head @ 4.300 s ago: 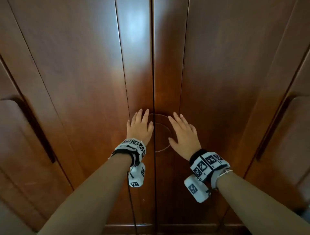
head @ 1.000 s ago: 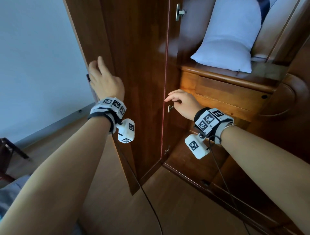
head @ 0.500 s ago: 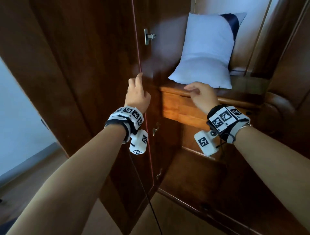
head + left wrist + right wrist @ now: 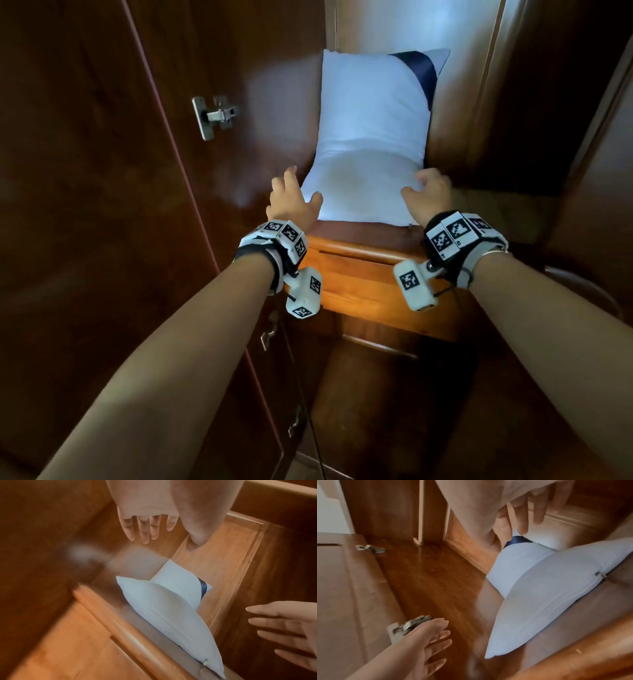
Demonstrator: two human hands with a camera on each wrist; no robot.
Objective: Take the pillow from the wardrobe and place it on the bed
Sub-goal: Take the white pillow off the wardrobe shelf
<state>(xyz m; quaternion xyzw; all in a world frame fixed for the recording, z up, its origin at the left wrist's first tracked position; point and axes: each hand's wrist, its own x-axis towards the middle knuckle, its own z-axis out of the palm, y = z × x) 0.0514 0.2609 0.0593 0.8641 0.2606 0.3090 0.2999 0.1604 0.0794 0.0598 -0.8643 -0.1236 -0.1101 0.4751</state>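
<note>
A white pillow [image 4: 371, 137] with a dark blue corner stands bent on a wooden shelf [image 4: 363, 230] inside the open wardrobe, its top leaning on the back wall. My left hand [image 4: 294, 198] is at its lower left corner and my right hand [image 4: 423, 192] at its lower right corner. Both have spread, nearly straight fingers and hold nothing. In the left wrist view the left hand [image 4: 149, 526] hovers apart from the pillow [image 4: 164, 608]. In the right wrist view the right hand [image 4: 522, 513] hangs over the pillow [image 4: 539, 591]. I cannot tell whether either hand touches it.
A drawer front [image 4: 359, 274] sits below the shelf. The left door [image 4: 102, 205] stands open, with a metal hinge [image 4: 214, 116] on its inner side. Dark wood of the right door [image 4: 599, 171] closes in on the right. The compartment is narrow around the pillow.
My left hand has let go of the door edge. Both hands have risen and moved forward to flank the pillow's lower corners, and the view has swung to face the pillow.
</note>
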